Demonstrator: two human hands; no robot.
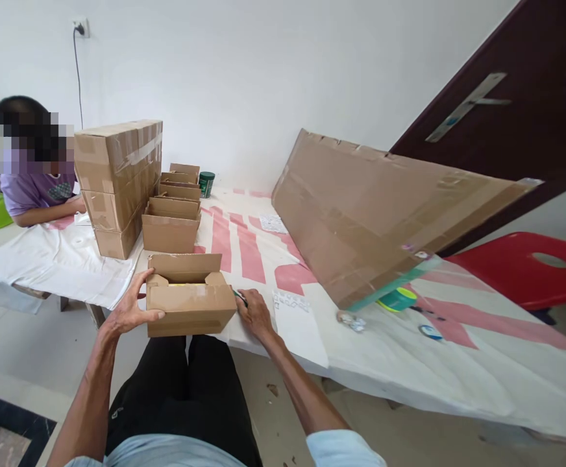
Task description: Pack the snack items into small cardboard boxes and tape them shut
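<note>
A small open cardboard box (190,301) sits at the near table edge with its back flap raised; something white and yellow shows faintly inside. My left hand (134,305) grips the box's left end, thumb on the front face and fingers up at the rear corner. Close to the box's right end, my right hand (256,314) is closed around a thin, dark pen-like tool (239,297) whose tip points toward the box; its exact kind is unclear. Beside that hand lies a white paper sheet (300,324) with printed or drawn marks along its top.
Several open boxes (171,233) line up behind mine, with a green tub (206,184) beyond. Taped cartons (117,188) are stacked at left, by another person (44,188). A large cardboard panel (361,214) leans at right, near a tape roll (430,332) and red chair (516,266).
</note>
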